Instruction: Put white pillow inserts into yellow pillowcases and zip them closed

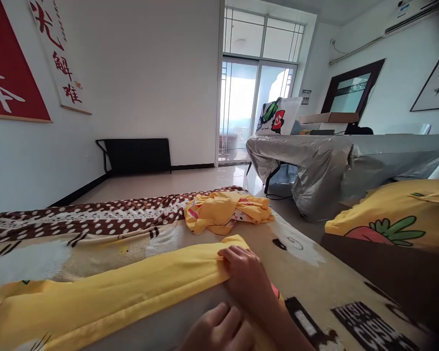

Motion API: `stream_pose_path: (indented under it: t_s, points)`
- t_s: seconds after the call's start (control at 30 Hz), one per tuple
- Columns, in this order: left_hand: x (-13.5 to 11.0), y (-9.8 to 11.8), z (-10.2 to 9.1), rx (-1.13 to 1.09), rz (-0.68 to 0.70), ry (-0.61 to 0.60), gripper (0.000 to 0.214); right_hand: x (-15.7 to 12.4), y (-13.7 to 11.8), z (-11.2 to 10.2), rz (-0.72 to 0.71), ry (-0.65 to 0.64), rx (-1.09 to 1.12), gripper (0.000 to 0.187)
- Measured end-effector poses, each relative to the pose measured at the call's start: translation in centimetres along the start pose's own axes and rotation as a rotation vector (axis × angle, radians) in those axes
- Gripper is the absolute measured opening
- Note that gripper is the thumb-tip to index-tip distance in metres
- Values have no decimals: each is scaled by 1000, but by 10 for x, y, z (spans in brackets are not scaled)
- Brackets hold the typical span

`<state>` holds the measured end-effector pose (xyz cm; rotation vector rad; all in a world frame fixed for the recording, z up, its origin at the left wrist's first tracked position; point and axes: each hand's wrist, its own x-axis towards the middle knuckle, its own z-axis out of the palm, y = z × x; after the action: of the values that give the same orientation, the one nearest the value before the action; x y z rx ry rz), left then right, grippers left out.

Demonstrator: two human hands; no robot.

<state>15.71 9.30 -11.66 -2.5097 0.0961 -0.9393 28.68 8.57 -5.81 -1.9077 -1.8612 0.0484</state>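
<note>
A yellow cloth cover (131,282) with a stitched hem runs from the lower left to the middle of the bed. Along its near edge shows a plain grey surface (161,317); whether that is its lining or something inside, I cannot tell. My right hand (243,268) grips the cover's right end, fingers bent over the hem. Lower down, at the bottom edge of the view, my left hand (219,331) is curled closed in front of my right forearm. What it holds, if anything, is hidden. A crumpled yellow printed cloth (227,212) lies beyond the cover.
Beneath lies a beige patterned blanket (307,273) with a brown polka-dot border (95,214). A yellow carrot-print cloth (391,214) is at the right. Behind stands a table under silver sheeting (325,165), bearing a bag (280,117) and a box (329,118). A black panel (139,156) leans by the wall.
</note>
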Motion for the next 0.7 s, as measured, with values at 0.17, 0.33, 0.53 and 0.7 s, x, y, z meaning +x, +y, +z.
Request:
stream_pose_path:
  t_s: [0.17, 0.33, 0.53, 0.7]
  points:
    - [12, -9, -13, 53, -332, 170, 28, -1, 9, -12, 29, 216, -43, 40]
    - [4, -21, -25, -313, -586, -236, 61, 1, 15, -13, 27, 180, -135, 44]
    - [22, -25, -49, -533, -766, -626, 61, 3, 20, -9, 107, 145, -6, 36]
    - [33, -26, -57, -506, -805, -599, 67, -8, 16, -15, 28, 269, 315, 38]
